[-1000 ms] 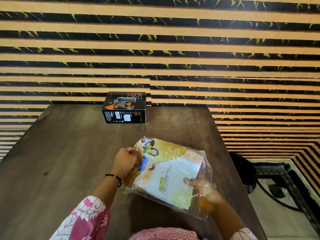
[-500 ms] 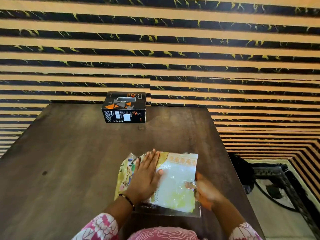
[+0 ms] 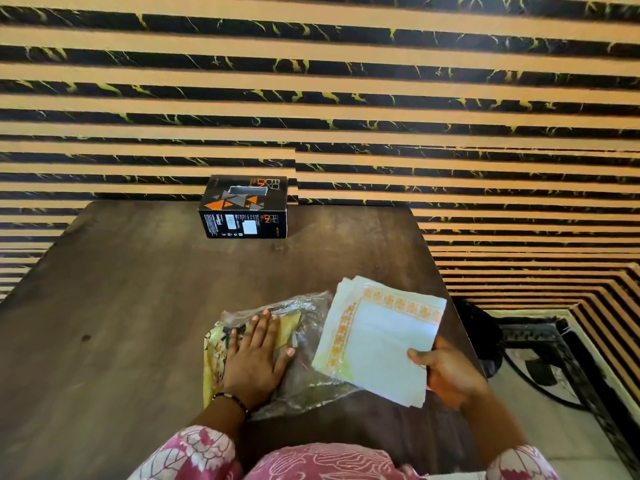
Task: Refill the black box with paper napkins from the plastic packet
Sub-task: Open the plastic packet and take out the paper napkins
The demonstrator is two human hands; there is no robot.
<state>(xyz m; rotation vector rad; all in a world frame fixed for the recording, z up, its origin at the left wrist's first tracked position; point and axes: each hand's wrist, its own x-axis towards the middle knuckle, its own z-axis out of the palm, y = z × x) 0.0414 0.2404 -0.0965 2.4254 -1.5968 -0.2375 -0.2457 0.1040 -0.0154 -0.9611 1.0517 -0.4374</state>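
Note:
A black box (image 3: 244, 206) with orange and grey triangles stands at the far edge of the dark wooden table (image 3: 121, 306), against the wall. Its top shows a narrow slot. The clear plastic packet (image 3: 304, 341) with a yellow printed sheet lies flattened near me. My left hand (image 3: 254, 355) rests flat on it, fingers spread. My right hand (image 3: 446, 372) grips a stack of white paper napkins (image 3: 381, 337) with orange borders by its near right corner, held just right of the packet and above the table.
A wall of black and tan stripes runs right behind the table. The table's right edge lies just under the napkins. Beyond it, on the floor, lie a dark object (image 3: 481, 334) and a patterned rug (image 3: 554, 368).
The napkin stack has come out of the packet to the right in my right hand. The emptied packet has gone flat and crumpled under my left hand, which stays pressed on it.

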